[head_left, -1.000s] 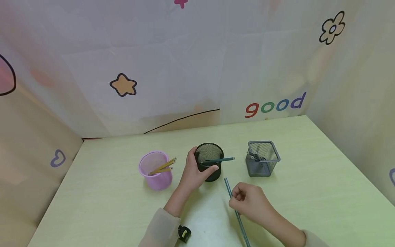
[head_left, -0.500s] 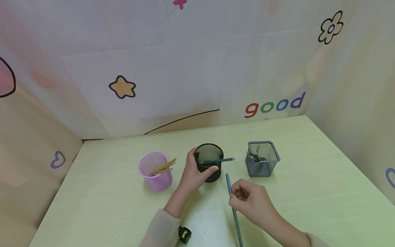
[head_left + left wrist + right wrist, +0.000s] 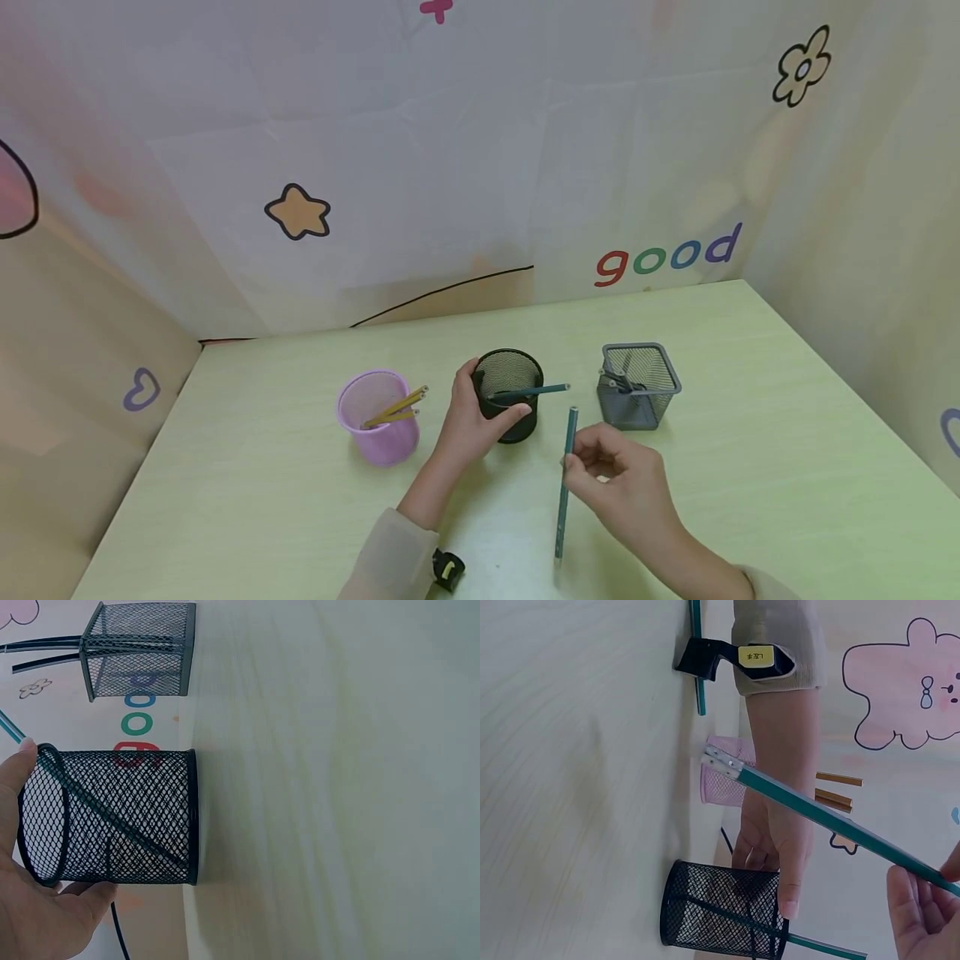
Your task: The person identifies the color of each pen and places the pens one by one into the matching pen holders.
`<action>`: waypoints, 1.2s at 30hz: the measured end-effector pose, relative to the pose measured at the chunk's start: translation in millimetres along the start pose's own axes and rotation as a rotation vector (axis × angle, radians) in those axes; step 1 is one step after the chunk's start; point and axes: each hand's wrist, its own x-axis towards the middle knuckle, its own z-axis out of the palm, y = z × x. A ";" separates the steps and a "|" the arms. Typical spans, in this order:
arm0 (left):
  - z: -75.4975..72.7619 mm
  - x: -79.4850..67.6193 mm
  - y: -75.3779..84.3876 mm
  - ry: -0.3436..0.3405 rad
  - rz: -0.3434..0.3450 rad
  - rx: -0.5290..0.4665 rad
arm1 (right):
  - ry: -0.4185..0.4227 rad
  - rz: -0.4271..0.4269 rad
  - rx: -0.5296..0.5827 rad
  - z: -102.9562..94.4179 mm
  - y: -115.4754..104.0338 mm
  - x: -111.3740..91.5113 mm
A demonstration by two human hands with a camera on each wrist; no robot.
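My left hand (image 3: 474, 423) grips the round black mesh pen holder (image 3: 517, 427) by its side, thumb in front and fingers at the left. One green pencil (image 3: 551, 387) leans in that holder, its end past the rim on the right. My right hand (image 3: 626, 479) pinches a second green pencil (image 3: 562, 512) between thumb and fingers, in front and to the right of the holder. It stands nearly upright in the head view, top end just below the holder's rim level. Its whitish lower end (image 3: 724, 761) shows in the right wrist view.
A pink mesh pen holder (image 3: 386, 450) with yellow pencils (image 3: 397, 408) stands at the left. On the right is a square grey mesh holder (image 3: 633, 412) with dark pencils (image 3: 618, 381). Another green pencil (image 3: 700, 697) lies near the left sleeve (image 3: 780, 645).
My right hand has risen slightly and moved right, bringing the pencil from a slant to nearly upright and lifting its lower end into view. The left hand keeps its grip in place.
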 end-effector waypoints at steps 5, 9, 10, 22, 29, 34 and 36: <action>-0.3 -0.2 -0.1 -0.001 0.009 0.005 | 0.074 -0.150 0.089 3.0 2.0 0.8; -0.2 -0.4 0.0 0.001 0.015 0.003 | 0.110 -0.261 0.167 4.7 3.9 2.8; -0.2 -0.5 0.0 0.002 0.015 0.003 | 0.112 -0.273 0.179 4.7 4.1 3.1; 0.5 -0.1 0.1 0.002 0.007 0.003 | 0.207 -0.444 0.352 6.8 6.8 10.3; 1.4 0.8 -1.0 -0.003 0.005 -0.001 | 0.235 -0.563 0.477 10.2 6.9 15.6; 0.2 0.4 0.1 0.000 0.008 -0.009 | 0.250 -0.675 0.549 14.1 5.6 17.4; -0.4 -0.1 0.7 0.000 0.005 -0.008 | 0.256 -0.719 0.572 16.0 4.8 18.6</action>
